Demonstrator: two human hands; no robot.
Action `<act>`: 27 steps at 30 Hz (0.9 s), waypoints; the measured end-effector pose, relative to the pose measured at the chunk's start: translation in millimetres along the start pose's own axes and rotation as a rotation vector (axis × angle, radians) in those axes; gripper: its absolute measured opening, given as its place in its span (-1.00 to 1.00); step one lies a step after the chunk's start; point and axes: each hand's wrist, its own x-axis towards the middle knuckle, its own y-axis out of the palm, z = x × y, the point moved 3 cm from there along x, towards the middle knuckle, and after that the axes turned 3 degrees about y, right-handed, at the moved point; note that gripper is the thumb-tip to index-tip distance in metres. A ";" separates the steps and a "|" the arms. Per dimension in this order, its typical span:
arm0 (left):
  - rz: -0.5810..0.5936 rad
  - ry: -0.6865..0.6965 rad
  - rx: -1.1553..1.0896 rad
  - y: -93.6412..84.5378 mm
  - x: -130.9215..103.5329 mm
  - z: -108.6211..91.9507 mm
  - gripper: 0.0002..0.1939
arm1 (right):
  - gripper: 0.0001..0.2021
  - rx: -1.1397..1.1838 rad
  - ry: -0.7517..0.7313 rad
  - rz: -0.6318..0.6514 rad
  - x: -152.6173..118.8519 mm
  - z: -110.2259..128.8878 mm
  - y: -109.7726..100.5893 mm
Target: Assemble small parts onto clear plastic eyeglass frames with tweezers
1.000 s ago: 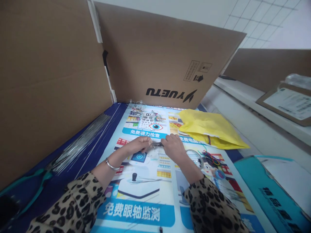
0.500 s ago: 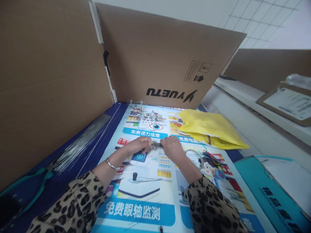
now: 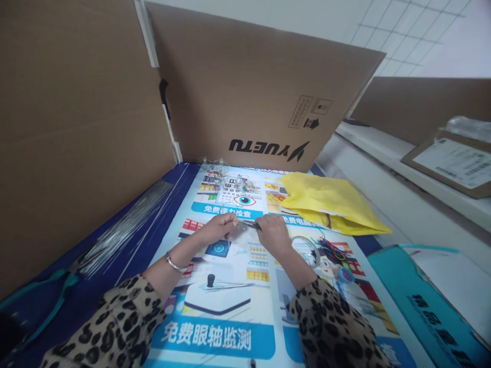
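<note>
Over the printed poster, my left hand is closed in a pinch on a thin wire piece, whose outline is faint and blurred. Facing it, my right hand is wrapped round small dark pliers. The tips of the pliers point left and meet the wire beside my left fingertips. Just right of my right wrist lies a round clear dish. Whether the plier jaws are closed is too small to tell.
Straight wires and teal-handled pliers lie at the left. A yellow bag and coloured cords are on the right, near a teal package. Cardboard panels stand behind. Tangled wire pieces lie at the back.
The view has shifted slightly. The wire piece between my hands has turned and looks more blurred; both hands keep their grip.
</note>
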 end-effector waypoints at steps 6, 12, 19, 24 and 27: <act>-0.052 0.000 0.060 -1.8 1.4 1.3 -0.85 | -0.85 0.020 0.014 -0.016 -0.8 -4.1 3.4; -0.056 0.080 0.230 -1.8 1.5 -1.4 -0.85 | -0.86 -0.009 -0.028 -0.041 -2.0 -2.3 2.8; -0.065 0.102 0.328 -0.8 1.3 -4.7 -0.87 | -0.87 -0.034 -0.057 -0.049 -1.7 -0.2 2.9; -0.060 0.086 0.254 -0.7 0.9 -2.6 -0.87 | -0.87 -0.016 -0.044 -0.039 -1.3 -0.5 4.9; -0.091 0.025 0.160 -3.0 2.3 1.8 -0.86 | -0.85 0.029 0.013 -0.018 -1.0 -3.5 6.9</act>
